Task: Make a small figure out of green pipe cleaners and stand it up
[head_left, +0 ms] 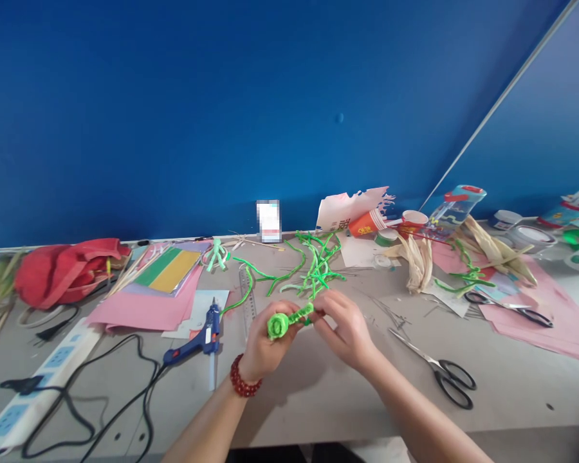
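Observation:
A bright green pipe cleaner piece point(278, 326), wound into a round coil at one end with a thick twisted stem, is held above the table in front of me. My left hand point(266, 341), with a red bead bracelet at the wrist, is closed around it just below the coil. At the stem's far end, my right hand point(342, 325) has its fingers pinched together on the tip. Part of the stem is hidden behind the fingers. Loose green pipe cleaners point(318, 267) lie in a tangle just beyond both hands.
A blue hot glue gun point(197, 341) and power strip point(43, 379) with black cables lie left. Black-handled scissors point(439, 370) lie right, a second pair point(509, 308) beyond. Colored sheets point(145, 305), a red bag point(67, 273) and an orange paper cup point(367, 224) line the back.

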Motion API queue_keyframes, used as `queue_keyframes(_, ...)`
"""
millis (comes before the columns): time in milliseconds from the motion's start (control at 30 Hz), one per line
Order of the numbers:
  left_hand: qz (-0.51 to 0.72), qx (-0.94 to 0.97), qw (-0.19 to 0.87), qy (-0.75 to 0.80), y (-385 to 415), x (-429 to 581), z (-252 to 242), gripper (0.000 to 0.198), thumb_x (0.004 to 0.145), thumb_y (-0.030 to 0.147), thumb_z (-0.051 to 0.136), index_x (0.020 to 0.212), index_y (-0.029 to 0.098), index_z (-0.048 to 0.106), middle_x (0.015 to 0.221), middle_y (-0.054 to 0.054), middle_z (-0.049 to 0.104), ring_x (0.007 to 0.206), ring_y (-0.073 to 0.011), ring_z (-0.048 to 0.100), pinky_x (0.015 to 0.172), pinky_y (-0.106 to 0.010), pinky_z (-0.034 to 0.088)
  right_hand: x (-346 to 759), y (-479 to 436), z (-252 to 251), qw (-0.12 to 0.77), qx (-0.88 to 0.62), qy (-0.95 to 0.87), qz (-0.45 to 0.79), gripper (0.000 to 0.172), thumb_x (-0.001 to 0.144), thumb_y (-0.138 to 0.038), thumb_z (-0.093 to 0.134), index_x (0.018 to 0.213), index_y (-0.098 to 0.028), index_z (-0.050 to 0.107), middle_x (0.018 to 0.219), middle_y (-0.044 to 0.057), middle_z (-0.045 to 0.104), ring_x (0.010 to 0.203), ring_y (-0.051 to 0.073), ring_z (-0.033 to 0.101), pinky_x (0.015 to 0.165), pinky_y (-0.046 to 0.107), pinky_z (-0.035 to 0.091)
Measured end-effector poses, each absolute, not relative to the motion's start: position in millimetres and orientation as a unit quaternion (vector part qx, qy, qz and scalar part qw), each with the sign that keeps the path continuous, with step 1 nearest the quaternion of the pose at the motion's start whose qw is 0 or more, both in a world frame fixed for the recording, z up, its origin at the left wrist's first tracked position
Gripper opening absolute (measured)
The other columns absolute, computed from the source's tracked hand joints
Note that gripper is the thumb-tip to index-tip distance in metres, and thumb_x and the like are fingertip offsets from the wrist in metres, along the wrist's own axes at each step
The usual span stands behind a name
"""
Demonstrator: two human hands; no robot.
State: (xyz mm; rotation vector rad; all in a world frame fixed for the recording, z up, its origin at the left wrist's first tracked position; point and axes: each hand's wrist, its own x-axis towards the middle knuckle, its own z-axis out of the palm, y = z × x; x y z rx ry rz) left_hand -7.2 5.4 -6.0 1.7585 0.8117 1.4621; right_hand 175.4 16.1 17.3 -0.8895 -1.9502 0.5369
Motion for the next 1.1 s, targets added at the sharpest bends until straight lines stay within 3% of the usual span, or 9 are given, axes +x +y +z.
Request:
queue_keyframes(100,0.561,0.64,0.446,0.278,4,-7,-2,0.011,0.084,0.015,0.067,0.088,0.019,0.058,0.085,-0.005,0.069,0.083,-0.0197,0.068,0.074,-0.034,0.057,181,25,13,0.379,-0.35,-0.69,0.508,0.028,0.092,-0.038,0.053,0.072,-0.018,0.055,0.061,-0.002,0.049,0.057,0.012,0.043,0.053,0.024,0.034)
queue_keyframes(167,0.56,0.63,0.468,0.264,3,-7,0,0.012,0.084,0.012,0.067,0.088,0.019,0.057,0.084,-0.004,0.068,0.083,-0.0182,0.067,0.073,-0.031,0.057,181,27,9,0.348,-0.332,-0.613,0.627,0.035,0.087,-0.047,0.059,0.069,-0.018,0.054,0.055,-0.004,0.045,0.051,0.01,0.039,0.05,0.022,0.031)
queue_keyframes(400,0.605,0.626,0.412,0.269,4,-11,2,0.013,0.086,0.01,0.062,0.09,0.021,0.056,0.085,-0.002,0.065,0.083,-0.0161,0.066,0.073,-0.03,0.055,162,20,-3,0.337,-0.33,-0.541,0.697,0.049,0.084,-0.061,0.059,0.065,-0.017,0.054,0.057,-0.002,0.055,0.049,0.008,0.044,0.048,0.022,0.031)
queue_keyframes(767,0.632,0.624,0.249,0.386,2,-8,-3,0.013,0.082,0.011,0.066,0.087,0.019,0.057,0.085,-0.004,0.068,0.08,-0.0171,0.066,0.075,-0.03,0.054,160,15,-7,0.343,-0.306,-0.56,0.689,0.048,0.088,-0.058,0.055,0.068,-0.016,0.06,0.057,0.001,0.06,0.048,0.008,0.044,0.05,0.022,0.035)
queue_keyframes(933,0.632,0.546,0.389,0.389,4,-9,-2,0.013,0.083,0.018,0.066,0.086,0.02,0.053,0.086,-0.003,0.066,0.076,-0.0158,0.064,0.069,-0.028,0.053,165,15,-3,0.376,-0.309,-0.614,0.621,0.034,0.085,-0.051,0.063,0.081,-0.017,0.06,0.066,0.001,0.061,0.056,0.011,0.051,0.054,0.023,0.041)
queue_keyframes(1100,0.602,0.481,0.52,0.368,7,-9,3,0.015,0.08,0.021,0.069,0.08,0.019,0.054,0.081,0.0,0.062,0.072,-0.0127,0.058,0.067,-0.026,0.05,170,20,-3,0.412,-0.363,-0.779,0.301,0.017,0.092,-0.03,0.054,0.082,-0.019,0.063,0.065,0.001,0.059,0.057,0.012,0.05,0.057,0.024,0.039)
